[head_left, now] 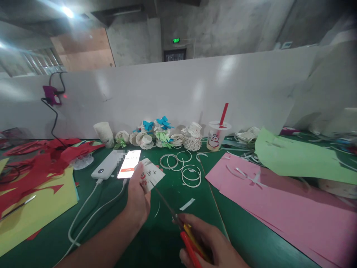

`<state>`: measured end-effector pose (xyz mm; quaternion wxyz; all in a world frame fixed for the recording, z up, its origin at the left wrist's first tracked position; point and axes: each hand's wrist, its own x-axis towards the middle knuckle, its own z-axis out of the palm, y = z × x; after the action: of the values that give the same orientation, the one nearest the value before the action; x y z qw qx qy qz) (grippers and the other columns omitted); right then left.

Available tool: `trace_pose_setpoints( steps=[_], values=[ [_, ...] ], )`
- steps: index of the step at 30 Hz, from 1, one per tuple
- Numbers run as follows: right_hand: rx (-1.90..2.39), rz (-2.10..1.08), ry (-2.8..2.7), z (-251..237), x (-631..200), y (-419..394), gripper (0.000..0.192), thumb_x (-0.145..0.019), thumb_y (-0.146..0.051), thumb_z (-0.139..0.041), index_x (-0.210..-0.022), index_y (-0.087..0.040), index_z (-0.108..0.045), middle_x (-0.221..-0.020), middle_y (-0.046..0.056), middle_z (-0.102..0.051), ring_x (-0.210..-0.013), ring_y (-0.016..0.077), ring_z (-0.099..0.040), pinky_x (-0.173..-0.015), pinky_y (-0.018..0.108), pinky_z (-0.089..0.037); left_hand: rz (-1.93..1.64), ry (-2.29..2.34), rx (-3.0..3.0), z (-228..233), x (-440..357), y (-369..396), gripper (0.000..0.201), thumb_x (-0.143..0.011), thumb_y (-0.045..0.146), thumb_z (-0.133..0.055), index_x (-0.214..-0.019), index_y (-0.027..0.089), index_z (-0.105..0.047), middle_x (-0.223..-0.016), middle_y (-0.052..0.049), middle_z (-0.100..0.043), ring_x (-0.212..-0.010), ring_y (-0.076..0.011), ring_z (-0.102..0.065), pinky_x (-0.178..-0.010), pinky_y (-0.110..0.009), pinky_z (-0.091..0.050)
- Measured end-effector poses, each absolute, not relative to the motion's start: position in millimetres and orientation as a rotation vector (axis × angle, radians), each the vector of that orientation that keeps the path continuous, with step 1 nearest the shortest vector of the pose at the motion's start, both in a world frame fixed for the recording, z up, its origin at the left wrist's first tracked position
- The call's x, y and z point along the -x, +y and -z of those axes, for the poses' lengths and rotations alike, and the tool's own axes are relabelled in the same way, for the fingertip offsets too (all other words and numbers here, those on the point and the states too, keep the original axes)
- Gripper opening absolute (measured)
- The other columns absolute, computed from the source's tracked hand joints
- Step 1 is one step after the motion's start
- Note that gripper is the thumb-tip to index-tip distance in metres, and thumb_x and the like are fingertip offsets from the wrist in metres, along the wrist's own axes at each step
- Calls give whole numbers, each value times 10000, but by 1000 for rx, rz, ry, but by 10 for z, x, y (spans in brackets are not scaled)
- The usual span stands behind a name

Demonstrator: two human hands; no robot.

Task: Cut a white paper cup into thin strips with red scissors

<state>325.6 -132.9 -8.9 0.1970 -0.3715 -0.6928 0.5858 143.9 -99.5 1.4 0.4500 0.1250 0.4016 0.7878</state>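
My left hand (140, 199) pinches a small white printed piece of paper (153, 174) by its left side, above the green table. My right hand (210, 243) grips scissors (187, 238) with red and yellow handles. The blades point up and left, and their tips meet the lower edge of the paper. Whether the blades are closed is hard to make out. Just beyond the paper lie several thin white rings (191, 175). A lit phone (129, 163) rests right behind my left hand, next to a white power bank (105, 165) with cables attached.
A drink cup (216, 139) with a red straw, stacked paper cups (103, 133) and paper crafts with blue bows (156, 128) line the partition (156, 89). Pink sheets (267, 197) and a green sheet (304, 154) lie right; red paper scraps (52, 156) and yellow paper (50, 208) lie left.
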Motion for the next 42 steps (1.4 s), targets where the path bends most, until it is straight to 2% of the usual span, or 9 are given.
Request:
trace_pose_setpoints(
  steps=[4, 10, 17, 25, 32, 36, 39, 42],
  values=[
    [1047, -1550, -2013, 96, -3260, -1321, 380, -719, -377, -579, -1062, -213, -588, -672, -19, -516, -578, 127, -464, -525, 206, -406, -1937, 994, -317, 0, -1445, -1008, 294, -780, 368, -584, -912, 115, -655, -757, -69, -695, -749, -204, -676, -701, -315, -550],
    [1033, -1579, -2033, 95, -3245, -1293, 359, -721, -360, -581, -1044, -202, -572, -663, -34, -487, -550, 108, -421, -499, 194, -382, -1934, 1002, -355, 14, -1479, -1023, 297, -767, 375, -601, -919, 123, -642, -805, -73, -692, -765, -197, -668, -712, -312, -545],
    [1080, -1557, -2020, 72, -3239, -1311, 375, -729, -361, -578, -1071, -207, -587, -729, -7, -578, -621, 135, -533, -549, 200, -435, -1925, 1012, -395, 17, -1489, -1028, 290, -778, 379, -589, -923, 131, -625, -821, -72, -687, -774, -192, -665, -711, -302, -542],
    [1041, -1515, -2024, 132, -3245, -1316, 409, -755, -344, -571, -1139, -204, -579, -758, 10, -636, -724, 169, -596, -631, 212, -479, -1914, 1005, -417, 6, -1501, -1039, 291, -778, 379, -586, -912, 125, -631, -802, -76, -688, -741, -193, -666, -700, -314, -544],
    [988, -1618, -1966, 91, -3218, -1307, 284, -817, -351, -513, -1028, -189, -614, -707, -18, -567, -618, 127, -518, -561, 202, -428, -1916, 1005, -374, 5, -1495, -1053, 298, -780, 387, -586, -923, 128, -624, -789, -70, -688, -716, -186, -668, -689, -305, -542],
    [947, -1628, -1995, 97, -3237, -1303, 326, -825, -377, -503, -1067, -185, -608, -645, -34, -502, -563, 110, -447, -523, 197, -393, -1956, 1015, -353, 14, -1491, -1040, 275, -772, 365, -603, -924, 137, -626, -783, -62, -688, -717, -180, -668, -688, -291, -541],
    [953, -1636, -1957, 102, -3235, -1308, 347, -825, -386, -497, -1094, -193, -599, -669, -20, -537, -587, 123, -472, -535, 201, -410, -1943, 1014, -360, 4, -1500, -1035, 273, -778, 369, -594, -903, 129, -636, -776, -66, -688, -714, -181, -668, -686, -292, -542],
    [950, -1647, -1948, 76, -3223, -1306, 313, -803, -370, -521, -1042, -189, -609, -719, -3, -571, -625, 134, -505, -567, 207, -433, -1934, 1017, -384, -4, -1515, -1044, 277, -786, 375, -584, -898, 127, -636, -788, -69, -690, -711, -180, -668, -678, -290, -541]
  ],
)
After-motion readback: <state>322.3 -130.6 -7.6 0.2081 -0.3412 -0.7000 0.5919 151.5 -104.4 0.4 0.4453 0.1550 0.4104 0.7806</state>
